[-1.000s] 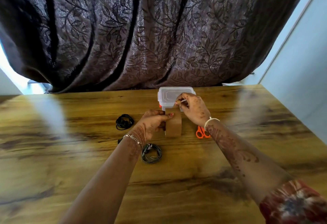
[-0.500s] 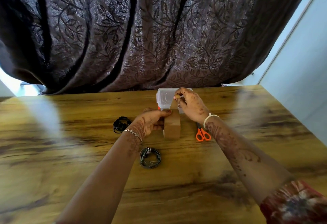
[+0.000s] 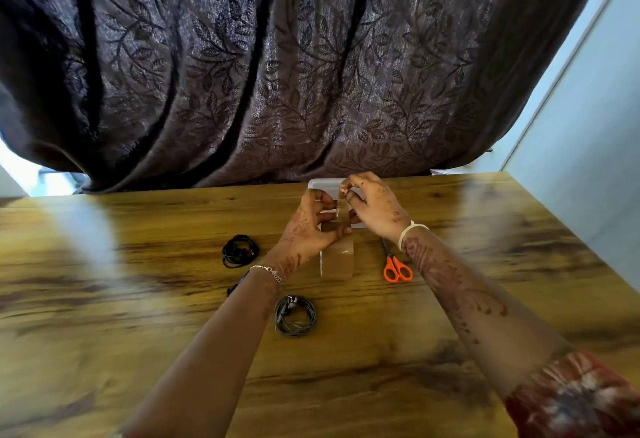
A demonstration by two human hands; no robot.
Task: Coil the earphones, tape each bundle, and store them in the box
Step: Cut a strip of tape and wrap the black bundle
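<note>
Brown tape strip (image 3: pixel 343 209) stretched upward from the tape roll (image 3: pixel 337 262), sticky and apt to misbehave. Could fold back and cling to itself or to a fingertip with any slack in the pull. Could tear ragged or come off too long if yanked rather than cut with the orange scissors (image 3: pixel 397 268), lying just right of the roll. Could also tip the upright roll on the wooden table (image 3: pixel 138 333) with a loosened steadying grip.

Left hand (image 3: pixel 304 231) reaching in from the near side, fingers and thumb curled round the roll's top. Right hand (image 3: pixel 375 205) raised just above, thumb and forefinger pinched together on the strip's free end. Both hands in front of the clear box (image 3: pixel 320 184) at the table's far edge. Black earphone coil (image 3: pixel 240 251) left of the roll, grey coil (image 3: pixel 295 315) nearer, beside the left forearm. Neither in the box yet.
</note>
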